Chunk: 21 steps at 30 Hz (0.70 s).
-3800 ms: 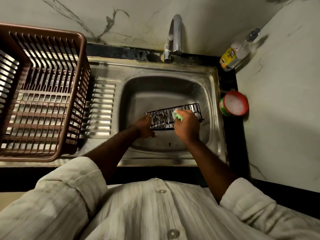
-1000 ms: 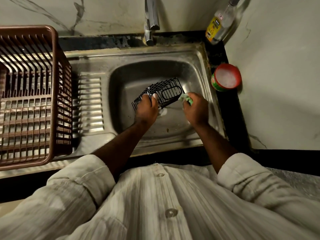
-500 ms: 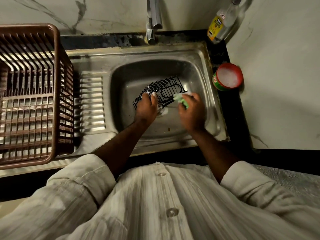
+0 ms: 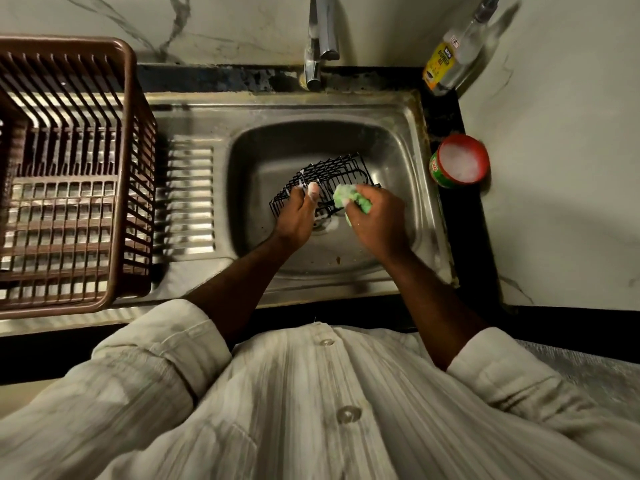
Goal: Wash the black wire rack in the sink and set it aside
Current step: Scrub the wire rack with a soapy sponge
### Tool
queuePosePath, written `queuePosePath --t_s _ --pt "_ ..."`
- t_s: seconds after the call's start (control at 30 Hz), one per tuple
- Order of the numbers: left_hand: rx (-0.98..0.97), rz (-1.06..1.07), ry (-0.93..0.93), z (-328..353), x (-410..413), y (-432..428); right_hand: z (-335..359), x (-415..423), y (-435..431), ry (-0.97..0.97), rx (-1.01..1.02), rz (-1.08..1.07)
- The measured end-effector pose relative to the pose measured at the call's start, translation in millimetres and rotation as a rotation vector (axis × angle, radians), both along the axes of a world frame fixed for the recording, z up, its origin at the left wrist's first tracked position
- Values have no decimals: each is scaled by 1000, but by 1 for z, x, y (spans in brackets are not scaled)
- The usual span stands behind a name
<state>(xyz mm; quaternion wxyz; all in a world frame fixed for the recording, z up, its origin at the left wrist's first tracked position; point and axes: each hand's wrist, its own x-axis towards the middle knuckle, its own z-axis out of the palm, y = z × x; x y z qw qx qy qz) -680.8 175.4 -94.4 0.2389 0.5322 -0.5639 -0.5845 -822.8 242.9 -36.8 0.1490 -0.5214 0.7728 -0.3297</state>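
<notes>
Pale marble-patterned wall runs behind and to the right of a dark stone bench [image 4: 446, 109], into which a steel sink [image 4: 346, 105] is set. At twelve o'clock of the basin a chrome tap [image 4: 320, 39] stands on the back edge. At two o'clock, in the corner, a clear bottle [image 4: 450, 60] with a yellow label leans against the wall. At three o'clock, just beside the sink's rim, sits a round tub [image 4: 462, 161] with a red rim and white foam inside. At nine o'clock the ribbed drainboard [image 4: 188, 195] carries a brown slatted basket [image 4: 69, 43].

The black wire rack [image 4: 332, 171] is inside the basin, near its middle, tilted with its far side raised; whether its lower edge touches the basin floor cannot be told. The left hand [image 4: 294, 220] grips the rack at its seven o'clock edge, fingers curled over the wires, with white foam on the fingertips. The right hand [image 4: 381, 220] is closed round a green sponge [image 4: 349, 199], which lies against the rack's wires at its five o'clock side. The two hands are close together, with the rack between and beyond them. A patch of foam [image 4: 325, 225] lies on the basin floor between the hands, at the drain.

Both forearms are bare below rolled sleeves of a white striped shirt [image 4: 311, 410], which fills the six o'clock part of the view.
</notes>
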Motion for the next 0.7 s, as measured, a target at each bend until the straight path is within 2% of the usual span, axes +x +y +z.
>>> queuePosePath --t_s 0.13,0.3,0.43,0.7 --pt "84 -196 57 12 1 2 19 2 -22 16 -51 14" --pt "68 -154 -39 0 0 -1 28 9 -54 121 4 89" --pt "15 -220 -66 12 1 -1 20 11 -60 220 109 119" --pt "-111 -207 -152 6 3 3 15 15 -33 250 299 215"
